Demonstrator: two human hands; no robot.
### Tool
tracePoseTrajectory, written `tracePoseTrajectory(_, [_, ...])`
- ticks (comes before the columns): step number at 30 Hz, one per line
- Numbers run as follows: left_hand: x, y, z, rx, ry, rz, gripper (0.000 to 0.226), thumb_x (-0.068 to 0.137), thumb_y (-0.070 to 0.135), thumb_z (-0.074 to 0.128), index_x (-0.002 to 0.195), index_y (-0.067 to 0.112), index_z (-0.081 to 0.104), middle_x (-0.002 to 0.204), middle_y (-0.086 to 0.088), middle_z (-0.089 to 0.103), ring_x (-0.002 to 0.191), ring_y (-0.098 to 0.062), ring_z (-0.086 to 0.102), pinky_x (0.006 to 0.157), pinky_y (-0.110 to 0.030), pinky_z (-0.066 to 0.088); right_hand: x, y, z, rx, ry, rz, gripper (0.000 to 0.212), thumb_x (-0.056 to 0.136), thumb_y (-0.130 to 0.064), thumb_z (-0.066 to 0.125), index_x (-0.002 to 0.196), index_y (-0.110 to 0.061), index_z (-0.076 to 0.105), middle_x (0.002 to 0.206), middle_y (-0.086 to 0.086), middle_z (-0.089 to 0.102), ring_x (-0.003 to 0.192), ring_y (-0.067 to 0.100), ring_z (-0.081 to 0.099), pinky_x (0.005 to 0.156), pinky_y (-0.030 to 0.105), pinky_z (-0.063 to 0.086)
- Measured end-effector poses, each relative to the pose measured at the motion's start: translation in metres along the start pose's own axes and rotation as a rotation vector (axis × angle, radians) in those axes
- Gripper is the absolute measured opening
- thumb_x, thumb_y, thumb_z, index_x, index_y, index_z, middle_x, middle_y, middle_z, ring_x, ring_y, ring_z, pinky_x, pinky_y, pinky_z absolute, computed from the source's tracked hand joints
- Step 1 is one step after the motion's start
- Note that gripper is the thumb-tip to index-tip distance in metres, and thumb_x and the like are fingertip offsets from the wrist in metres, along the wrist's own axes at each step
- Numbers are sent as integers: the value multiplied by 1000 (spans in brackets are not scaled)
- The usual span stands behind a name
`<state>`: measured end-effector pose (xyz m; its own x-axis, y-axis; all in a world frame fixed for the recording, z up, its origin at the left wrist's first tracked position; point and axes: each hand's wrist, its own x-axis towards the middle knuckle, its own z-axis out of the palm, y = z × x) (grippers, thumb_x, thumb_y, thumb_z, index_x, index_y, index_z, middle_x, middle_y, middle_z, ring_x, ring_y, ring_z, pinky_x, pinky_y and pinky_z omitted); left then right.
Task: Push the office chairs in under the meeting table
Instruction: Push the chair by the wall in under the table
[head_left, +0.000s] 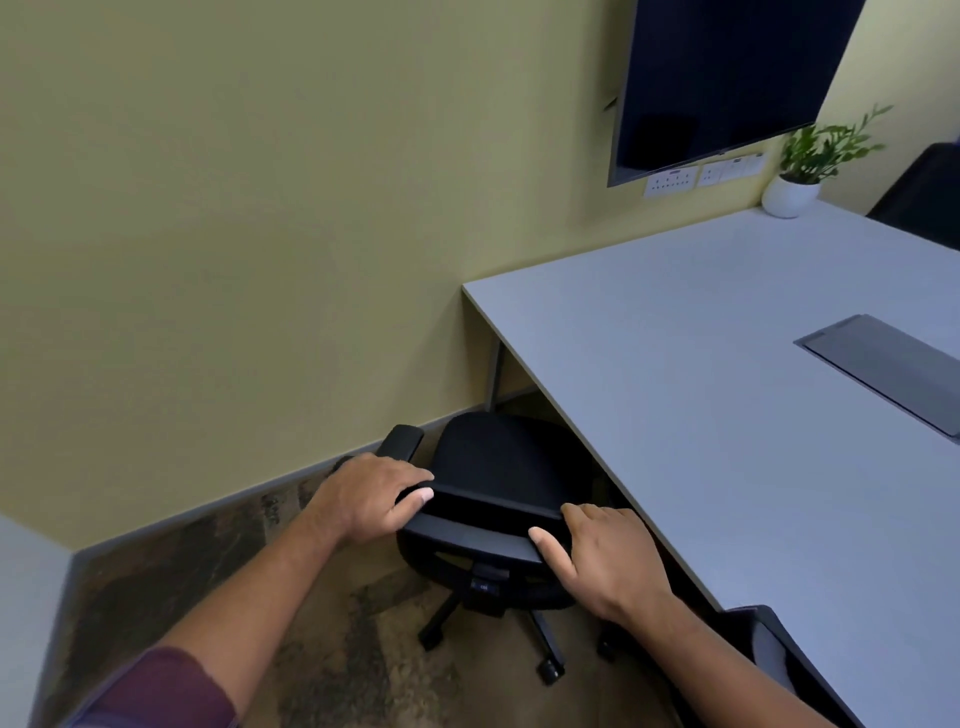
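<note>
Item: black office chair (498, 467), mesh seat, five-star wheeled base on a mottled brown carpet (332, 649), stood at the near left corner of the grey tabletop (701, 374), its seat partly under the tabletop edge and its backrest top toward the camera. One padded armrest (401, 440) showed at the chair's left; the other was hidden. Left hand (371, 501) lay over the left end of the backrest top, fingers (415, 503) curled round the rim, thumb tucked beneath. Right hand (608, 558) rested on the right end of the same rim, fingers held close together and hooked over its far edge, thumb (553, 558) pressed flat along the near face. A maroon sleeve (156, 696) covered the left upper arm. Also on the tabletop: a recessed grey cable hatch (883, 369) and a white potted plant (802, 166) at the far wall. Above: a dark wall screen (727, 78) and a row of sockets (701, 174). A second dark chair (769, 660) stood partly in view at lower right, beside the tabletop edge.
</note>
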<state>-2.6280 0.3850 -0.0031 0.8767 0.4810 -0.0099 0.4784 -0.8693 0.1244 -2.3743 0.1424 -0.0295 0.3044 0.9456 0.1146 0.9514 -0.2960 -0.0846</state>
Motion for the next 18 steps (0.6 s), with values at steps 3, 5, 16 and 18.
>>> tracePoseTrajectory(3, [20, -12, -1, 4, 35, 17, 62, 106, 55, 28, 129, 24, 77, 123, 4, 80, 110, -22, 73, 92, -44, 55, 11, -5, -1, -11, -4, 28, 72, 106, -80, 12, 79, -25, 50, 69, -8, 51, 64, 16, 50, 71, 39, 43])
tracePoseTrajectory(5, [35, -20, 0, 2, 37, 11, 62, 107, 51, 28, 132, 23, 77, 128, 2, 79, 114, -22, 73, 95, -44, 54, 19, -7, -2, -3, -2, 43, 73, 105, -81, 12, 77, -25, 48, 68, -8, 49, 62, 16, 48, 67, 39, 39])
tracePoseTrajectory(16, [125, -62, 5, 23, -31, 44, 71, 106, 52, 14, 142, 28, 70, 142, 7, 72, 128, -16, 64, 109, -42, 42, 75, 10, 4, 48, 7, 97, 77, 101, -88, 8, 78, -25, 47, 68, -8, 47, 60, 13, 47, 60, 38, 39])
tracePoseTrajectory(18, [140, -68, 4, 13, -39, 62, 69, 106, 52, 16, 141, 27, 70, 142, 6, 72, 128, -16, 65, 109, -43, 42, 85, 11, 5, 46, 15, 105, 77, 101, -88, 9, 79, -25, 47, 68, -8, 48, 59, 13, 46, 58, 37, 39])
